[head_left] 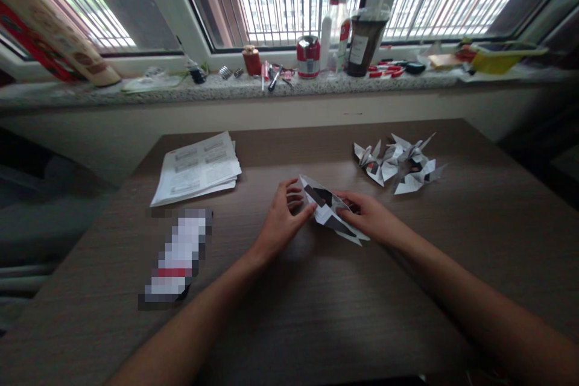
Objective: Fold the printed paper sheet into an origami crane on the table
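Note:
A folded paper shape (323,213), printed in white, grey and black, is tilted above the middle of the table. Its left end comes to a point, and two narrow points stick out at the lower right. My right hand (368,217) pinches its right side, the thumb on top and the fingers partly hidden behind it. My left hand (284,214) is at the paper's left side, fingers apart and slightly curled, the thumb tip touching or just beside its edge. Beyond my right hand sit several folded paper cranes (404,154) in a cluster.
A stack of printed sheets (199,169) lies on the brown table (280,325) at the back left. Nearer is a pixelated phone-like object (178,253). The stone windowsill (226,89) holds a red can (308,57), a lidded drink cup (364,42), a bottle and small items.

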`<action>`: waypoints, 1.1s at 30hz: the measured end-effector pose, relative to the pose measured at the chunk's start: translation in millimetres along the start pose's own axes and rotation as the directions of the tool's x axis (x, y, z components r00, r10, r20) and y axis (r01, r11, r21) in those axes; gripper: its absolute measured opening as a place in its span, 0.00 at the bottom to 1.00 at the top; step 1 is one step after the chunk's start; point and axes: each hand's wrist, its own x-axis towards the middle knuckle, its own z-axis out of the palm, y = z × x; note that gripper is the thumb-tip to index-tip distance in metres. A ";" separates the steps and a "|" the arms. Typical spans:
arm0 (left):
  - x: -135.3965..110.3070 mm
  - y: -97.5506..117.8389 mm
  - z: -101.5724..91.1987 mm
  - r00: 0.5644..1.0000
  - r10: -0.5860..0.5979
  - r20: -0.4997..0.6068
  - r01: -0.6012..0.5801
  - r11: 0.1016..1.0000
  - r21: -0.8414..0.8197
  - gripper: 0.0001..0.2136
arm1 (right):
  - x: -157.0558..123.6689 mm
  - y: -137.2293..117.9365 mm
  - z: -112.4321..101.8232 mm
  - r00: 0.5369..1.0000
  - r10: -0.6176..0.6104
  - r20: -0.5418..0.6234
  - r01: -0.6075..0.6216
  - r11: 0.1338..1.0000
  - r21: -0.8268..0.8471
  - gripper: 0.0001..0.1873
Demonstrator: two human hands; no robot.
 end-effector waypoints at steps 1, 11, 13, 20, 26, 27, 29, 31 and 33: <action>0.5 0.8 -2.0 0.994 0.098 -0.038 -0.093 0.989 0.111 0.28 | 0.0 -0.1 -0.7 1.000 -0.017 0.014 0.017 1.000 -0.025 0.21; 0.7 3.0 -6.4 0.905 0.298 0.303 -0.409 0.807 0.427 0.13 | 2.5 1.9 2.2 0.987 -0.115 0.109 0.141 0.951 -0.276 0.25; 1.1 -0.8 -4.9 0.899 0.259 0.353 -0.397 0.824 0.404 0.10 | 2.8 3.3 1.9 0.987 -0.123 0.105 0.149 0.944 -0.296 0.24; 1.0 -5.1 -2.6 0.904 0.198 0.379 -0.358 0.834 0.419 0.08 | -1.3 -1.5 -0.1 0.990 -0.115 0.086 0.135 0.949 -0.285 0.19; 1.9 -5.2 -2.8 0.897 0.197 0.395 -0.373 0.818 0.439 0.08 | -4.8 -4.3 -1.3 0.998 -0.052 0.029 0.057 0.966 -0.251 0.21; 2.1 -5.5 -2.9 0.896 0.196 0.399 -0.373 0.819 0.435 0.08 | -5.0 -1.8 -1.4 0.998 -0.055 0.034 0.061 0.970 -0.235 0.20; 2.3 -5.7 -3.3 0.893 0.203 0.403 -0.379 0.822 0.426 0.07 | -5.4 5.2 -1.6 0.998 -0.059 0.036 0.065 0.978 -0.200 0.19; 1.9 -5.1 -3.7 0.887 0.219 0.407 -0.393 0.821 0.414 0.06 | -5.7 12.2 -1.5 0.997 -0.068 0.029 0.072 0.981 -0.179 0.20; 1.1 -3.7 -4.0 0.881 0.231 0.414 -0.403 0.824 0.399 0.06 | -6.3 16.6 -1.4 0.997 -0.074 0.018 0.076 0.983 -0.164 0.21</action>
